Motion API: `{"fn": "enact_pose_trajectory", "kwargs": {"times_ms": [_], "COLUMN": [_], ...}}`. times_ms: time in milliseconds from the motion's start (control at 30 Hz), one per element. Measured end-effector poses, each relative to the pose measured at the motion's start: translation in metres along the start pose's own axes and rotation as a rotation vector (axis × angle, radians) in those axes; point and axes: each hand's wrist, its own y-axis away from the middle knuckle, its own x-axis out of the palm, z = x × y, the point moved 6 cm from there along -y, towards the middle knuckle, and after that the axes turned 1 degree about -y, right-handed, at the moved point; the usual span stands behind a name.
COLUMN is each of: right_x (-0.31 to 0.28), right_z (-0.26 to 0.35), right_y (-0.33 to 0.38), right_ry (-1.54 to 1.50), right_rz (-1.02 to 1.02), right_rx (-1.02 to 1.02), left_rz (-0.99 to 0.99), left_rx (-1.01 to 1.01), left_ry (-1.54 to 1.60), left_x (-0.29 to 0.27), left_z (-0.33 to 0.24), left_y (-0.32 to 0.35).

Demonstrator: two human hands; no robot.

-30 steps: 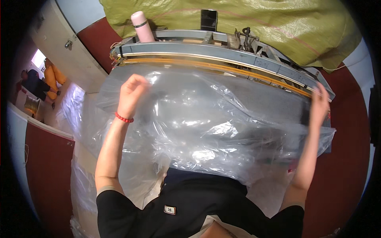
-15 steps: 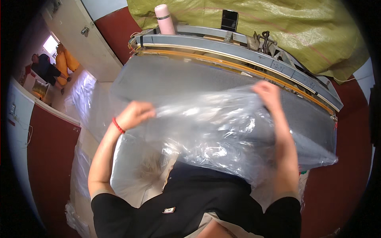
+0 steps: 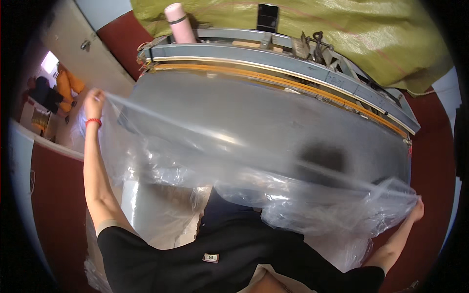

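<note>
A large clear plastic sheet (image 3: pixel 254 171) is stretched across in front of me, over the near edge of a grey metal table (image 3: pixel 273 117). My left hand (image 3: pixel 94 101), with a red band at the wrist, is shut on the sheet's left corner, out beyond the table's left end. My right hand (image 3: pixel 416 210) is shut on the bunched right end of the sheet, low at the right near the table's corner. The sheet sags and crumples between the hands, against my black shirt.
A grey and orange sealing bar (image 3: pixel 293 73) runs along the table's far edge. Behind it stand a pink bottle (image 3: pixel 176 22), a dark phone (image 3: pixel 267 17) and a yellow-green tarp (image 3: pixel 342 29). More clear plastic (image 3: pixel 146 205) lies low at the left. People stand far left (image 3: pixel 61 88).
Both hands have pulled wide apart and toward me, drawing the sheet off the tabletop and stretching it out. The left went outward, the right swung down to the lower right.
</note>
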Motion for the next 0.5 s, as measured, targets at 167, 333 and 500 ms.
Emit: {"fn": "enact_pose_trajectory", "kwargs": {"times_ms": [167, 333, 500], "right_x": [0.037, 0.088, 0.125], "right_z": [0.032, 0.041, 0.063], "right_y": [0.030, 0.041, 0.058], "right_ry": [0.136, 0.409, 0.943], "right_rz": [-0.045, 0.033, -0.157], "right_rx": [0.123, 0.087, 0.114], "left_rz": [-0.122, 0.549, 0.409], "left_rx": [-0.247, -0.087, -0.003], "left_ry": [0.285, 0.069, -0.048], "left_x": [0.063, 0.229, 0.239], "left_z": [-0.132, -0.091, 0.005], "left_y": [-0.039, 0.028, -0.001]}}
